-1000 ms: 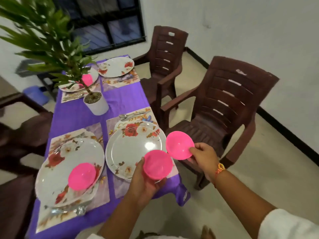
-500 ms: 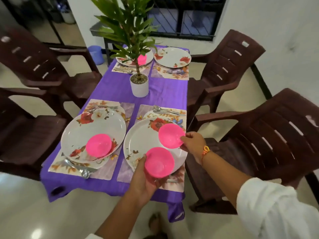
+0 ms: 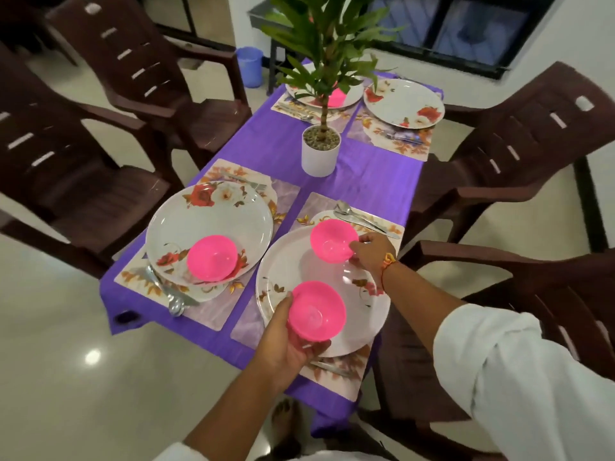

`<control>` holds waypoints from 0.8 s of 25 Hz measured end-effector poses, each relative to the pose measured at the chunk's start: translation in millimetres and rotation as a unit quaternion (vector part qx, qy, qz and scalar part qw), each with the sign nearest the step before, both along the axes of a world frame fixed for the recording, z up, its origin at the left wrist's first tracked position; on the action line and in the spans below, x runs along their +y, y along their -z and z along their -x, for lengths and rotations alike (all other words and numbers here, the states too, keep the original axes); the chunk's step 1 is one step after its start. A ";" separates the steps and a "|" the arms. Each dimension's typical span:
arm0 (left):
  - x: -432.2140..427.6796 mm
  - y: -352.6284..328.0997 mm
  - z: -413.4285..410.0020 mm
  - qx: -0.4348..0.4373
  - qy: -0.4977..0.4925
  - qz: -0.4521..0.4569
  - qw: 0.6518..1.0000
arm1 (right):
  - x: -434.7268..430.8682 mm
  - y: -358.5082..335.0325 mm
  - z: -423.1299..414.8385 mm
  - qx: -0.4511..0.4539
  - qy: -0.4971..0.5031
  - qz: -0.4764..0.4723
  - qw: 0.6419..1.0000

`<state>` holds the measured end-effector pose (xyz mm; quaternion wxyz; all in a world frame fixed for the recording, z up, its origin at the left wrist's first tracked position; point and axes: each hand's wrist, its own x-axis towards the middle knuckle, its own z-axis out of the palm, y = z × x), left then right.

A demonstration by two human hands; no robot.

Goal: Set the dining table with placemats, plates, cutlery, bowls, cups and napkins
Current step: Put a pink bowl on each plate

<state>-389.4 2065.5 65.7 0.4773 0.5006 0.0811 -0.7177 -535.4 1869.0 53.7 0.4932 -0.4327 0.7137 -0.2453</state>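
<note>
A narrow table under a smooth purple cloth (image 3: 366, 174) stands on glossy pale floor tiles (image 3: 66, 327). Dark brown moulded plastic chairs (image 3: 532, 134) with slotted backs ring it. A dark-framed window (image 3: 466, 31) lies beyond the far end, and a blue bin (image 3: 249, 66) stands on the floor past the far-left corner. Mid-table is a white cylindrical pot (image 3: 319, 158) topped with gravel, holding a leafy green plant. Rectangular floral placemats (image 3: 286, 201) lie at the four corners, each under a round white plate printed with red flowers. At the near-right corner, the left hand (image 3: 283, 341) cups a shiny pink plastic bowl (image 3: 316, 311) from beneath, thumb on its rim, above the near edge of the near-right plate (image 3: 332, 271). The right hand (image 3: 372, 251) pinches the rim of a second pink bowl (image 3: 332, 241) at that plate's far edge; whether it touches the plate I cannot tell. Steel cutlery (image 3: 362, 221) lies just beyond. A third pink bowl (image 3: 213, 257) sits on the near-left plate (image 3: 206, 221), and a fourth (image 3: 336, 96), half hidden by leaves, is at the far-left corner.
</note>
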 end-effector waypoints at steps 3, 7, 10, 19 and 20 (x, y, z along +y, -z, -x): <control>-6.1 3.5 10.4 -0.004 -0.041 -0.005 0.999 | -21.9 13.4 -2.4 0.027 -0.073 -0.011 0.997; -7.8 2.5 20.3 -0.030 -0.084 -0.017 0.996 | -37.5 24.7 0.5 0.038 -0.126 -0.033 0.991; -1.2 3.2 30.9 -0.038 -0.108 -0.017 0.993 | -41.0 27.1 2.9 0.020 -0.139 -0.047 0.989; 34.6 -6.9 58.0 -0.028 -0.116 0.039 0.992 | 4.5 15.2 43.8 0.023 -0.136 -0.060 0.989; 40.6 -5.5 63.0 -0.022 -0.109 0.051 0.992 | 19.2 2.5 48.9 0.007 -0.154 -0.034 0.988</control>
